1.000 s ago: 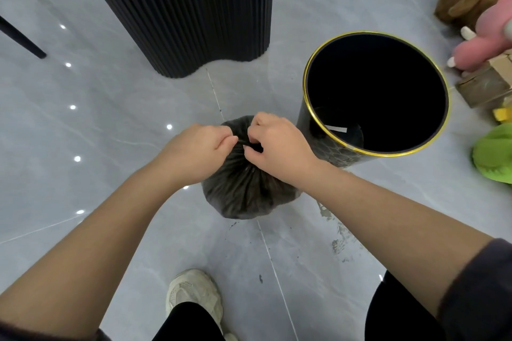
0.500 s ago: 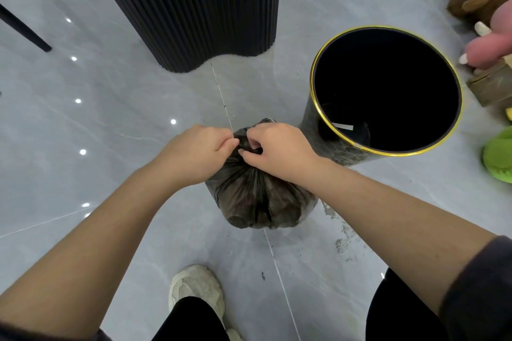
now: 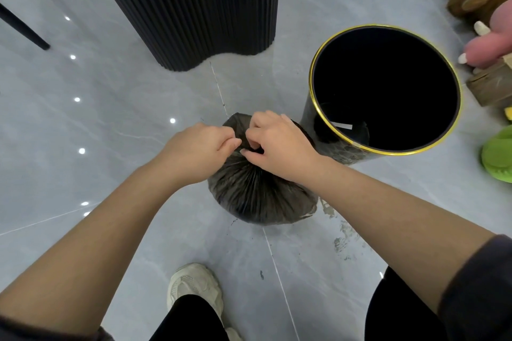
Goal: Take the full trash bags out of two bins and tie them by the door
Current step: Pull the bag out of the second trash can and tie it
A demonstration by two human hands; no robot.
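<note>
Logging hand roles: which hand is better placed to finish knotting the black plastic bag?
Probably right hand: fingers pick at the black plastic bag's gathered neck; left hand only grips it.

The bag (image 3: 257,196) sits on the floor (image 3: 110,124) — bin (image 3: 340,152) just right, ribbed column (image 3: 194,8) behind, shoe (image 3: 194,285) in front, toys (image 3: 487,28) far right.
</note>
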